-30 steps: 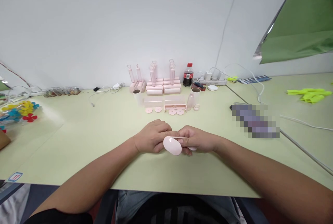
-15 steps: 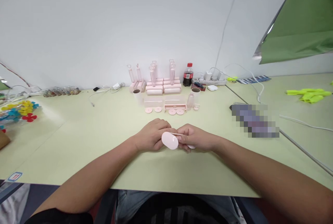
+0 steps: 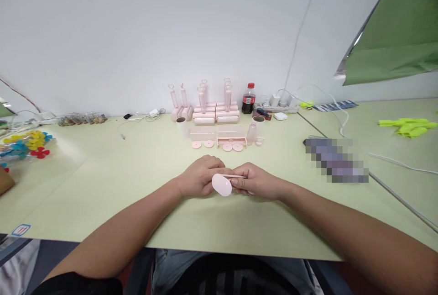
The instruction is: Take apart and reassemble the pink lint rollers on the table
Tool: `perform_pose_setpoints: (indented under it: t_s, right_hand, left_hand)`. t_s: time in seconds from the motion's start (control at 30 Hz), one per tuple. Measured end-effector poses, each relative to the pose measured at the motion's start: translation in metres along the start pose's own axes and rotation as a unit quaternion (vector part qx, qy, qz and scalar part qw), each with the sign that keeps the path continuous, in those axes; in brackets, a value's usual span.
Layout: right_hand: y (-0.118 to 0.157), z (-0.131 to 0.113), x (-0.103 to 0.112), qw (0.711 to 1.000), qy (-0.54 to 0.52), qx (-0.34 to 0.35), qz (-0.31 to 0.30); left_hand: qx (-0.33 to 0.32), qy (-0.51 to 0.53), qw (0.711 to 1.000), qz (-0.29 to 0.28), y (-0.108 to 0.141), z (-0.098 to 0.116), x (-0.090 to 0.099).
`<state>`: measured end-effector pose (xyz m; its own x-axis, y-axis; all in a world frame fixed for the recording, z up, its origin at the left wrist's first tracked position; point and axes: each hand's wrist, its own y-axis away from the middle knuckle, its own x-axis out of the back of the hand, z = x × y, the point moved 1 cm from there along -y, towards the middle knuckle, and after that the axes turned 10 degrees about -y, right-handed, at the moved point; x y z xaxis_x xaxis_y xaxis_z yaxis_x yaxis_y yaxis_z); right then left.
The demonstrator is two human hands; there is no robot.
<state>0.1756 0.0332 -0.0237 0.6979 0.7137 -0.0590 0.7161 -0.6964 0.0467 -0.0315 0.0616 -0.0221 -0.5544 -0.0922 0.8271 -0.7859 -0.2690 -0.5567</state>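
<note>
Holding a thin pink piece (image 3: 221, 185) over the bench (image 3: 119, 171), well in front of the bottle (image 3: 248, 98) and a little to its left. Pinching its edge between the thumb and fingers of the right hand (image 3: 258, 183); curling the fingers of the left hand (image 3: 198, 178) close together at the other end, near enough to touch. Cannot tell of any pinch on that left side, with the oval end partly in the way.

Best to press lightly with the right thumb, steady the far end with the left fingers, and turn the piece slowly rather than squeeze hard; likely to bend or slip under force, judging by the thin plastic look. Grip by the edge, not by the smooth, glossy oval face. Work low, to soften any drop.

Note the shapes laid out in front of the bottle, slightly left: four flat pink discs (image 3: 227, 147), a shallow open pink case (image 3: 222, 141) and curved, see-through covers (image 3: 203, 134). Upright in front of the bottle, a clear tube (image 3: 252, 134). Also upright, white rolls (image 3: 182, 129) with hollow brown cores, one well left of the bottle, another just in front and slightly right. To its left, near the wall: pink holders (image 3: 227, 114), rounded and smooth.
</note>
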Motion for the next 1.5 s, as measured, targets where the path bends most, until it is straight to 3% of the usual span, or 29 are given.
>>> perform_pose_setpoints:
  t_s: [0.53, 1.0, 1.27, 1.5]
  right_hand:
    - [-0.0001, -0.0038, -0.0061, 0.996, 0.077, 0.03, 0.023]
    - [0.0012, -0.0032, -0.0061, 0.99, 0.126, 0.037, 0.042]
    - [0.0019, -0.0017, -0.0046, 0.985, 0.154, 0.051, 0.052]
    - [-0.0019, 0.005, -0.01, 0.952, 0.268, 0.095, 0.112]
  left_hand:
    - [0.012, -0.003, 1.0, -0.004, -0.0002, 0.0005, 0.0021]
    - [-0.023, -0.007, 0.999, 0.04, 0.0001, -0.0011, 0.0005]
    - [-0.018, -0.01, 0.999, 0.031, 0.0012, -0.0025, -0.0008]
    - [0.088, -0.016, 0.996, 0.008, 0.0047, -0.0073, -0.0051]
